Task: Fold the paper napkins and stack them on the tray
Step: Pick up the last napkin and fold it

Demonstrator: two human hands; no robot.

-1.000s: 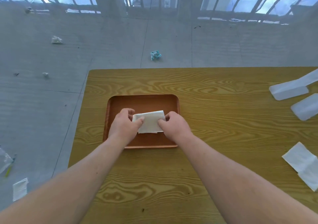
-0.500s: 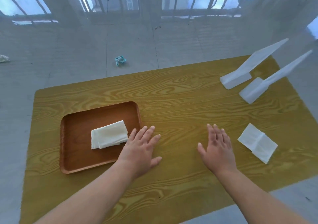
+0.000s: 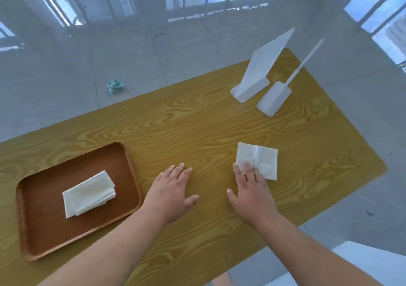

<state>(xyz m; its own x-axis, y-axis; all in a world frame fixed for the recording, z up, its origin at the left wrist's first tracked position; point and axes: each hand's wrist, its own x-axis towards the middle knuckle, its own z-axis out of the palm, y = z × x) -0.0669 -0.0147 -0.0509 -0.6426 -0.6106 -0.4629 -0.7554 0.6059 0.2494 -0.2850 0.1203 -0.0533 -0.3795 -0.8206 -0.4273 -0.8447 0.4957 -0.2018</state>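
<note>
The unfolded napkin (image 3: 257,160) lies on the bench (image 3: 197,127) at one o'clock of the right hand (image 3: 252,195), whose spread fingertips rest on its near corner, while the left hand (image 3: 171,193) lies flat and empty beside the tray (image 3: 44,237).

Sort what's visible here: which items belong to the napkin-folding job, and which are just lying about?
Job items:
- folded napkins on the tray
- loose napkin under the right hand fingertips
- left hand, flat on the table

Lying about:
- two white plastic stands
- crumpled teal wrapper on the floor
</note>
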